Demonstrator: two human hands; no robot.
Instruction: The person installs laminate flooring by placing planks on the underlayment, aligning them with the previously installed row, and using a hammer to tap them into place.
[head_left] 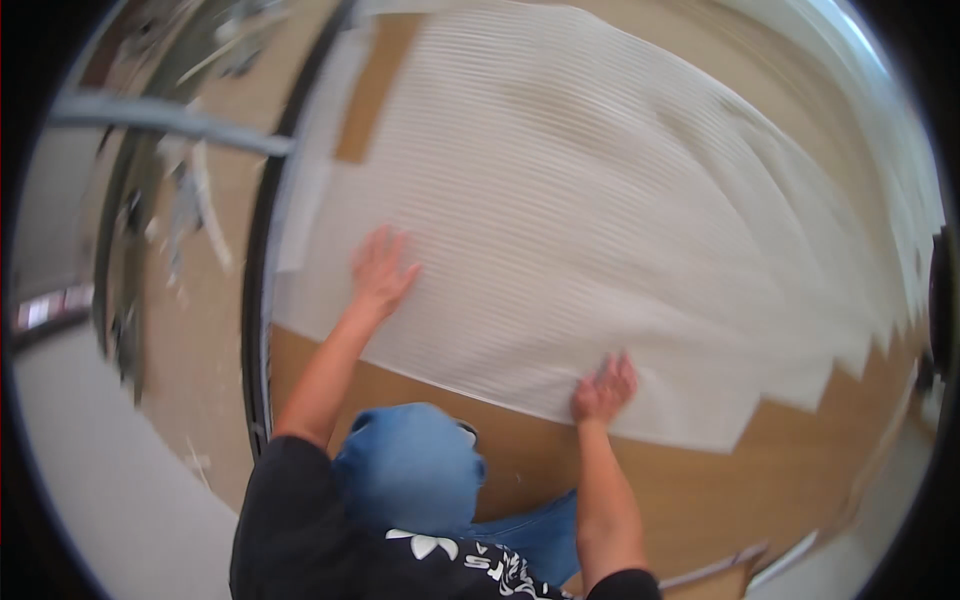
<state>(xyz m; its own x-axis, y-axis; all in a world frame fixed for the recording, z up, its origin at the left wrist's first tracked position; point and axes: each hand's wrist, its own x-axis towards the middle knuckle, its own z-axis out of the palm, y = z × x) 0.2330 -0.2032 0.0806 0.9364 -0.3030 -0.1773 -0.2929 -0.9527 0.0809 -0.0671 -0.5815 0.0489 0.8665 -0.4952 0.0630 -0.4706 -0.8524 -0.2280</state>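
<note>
— Kneeling on a brown table (pixel 700 500), what do both hands touch?
— White ribbed fabric (pixel 600 200). Left hand (pixel 381 272) lies flat, fingers spread, on its near left part; right hand (pixel 603 388) presses spread fingers at its near edge. Fabric stretches away beyond both hands.

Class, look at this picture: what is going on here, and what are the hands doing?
A person kneels on a brown board floor, one knee in blue jeans forward. Both hands are pressed flat, fingers spread, on a large white ribbed sheet spread over the floor. The left hand lies near the sheet's left side, the right hand at its near edge. More overlapping white sheets fan out to the right. The picture is motion-blurred.
</note>
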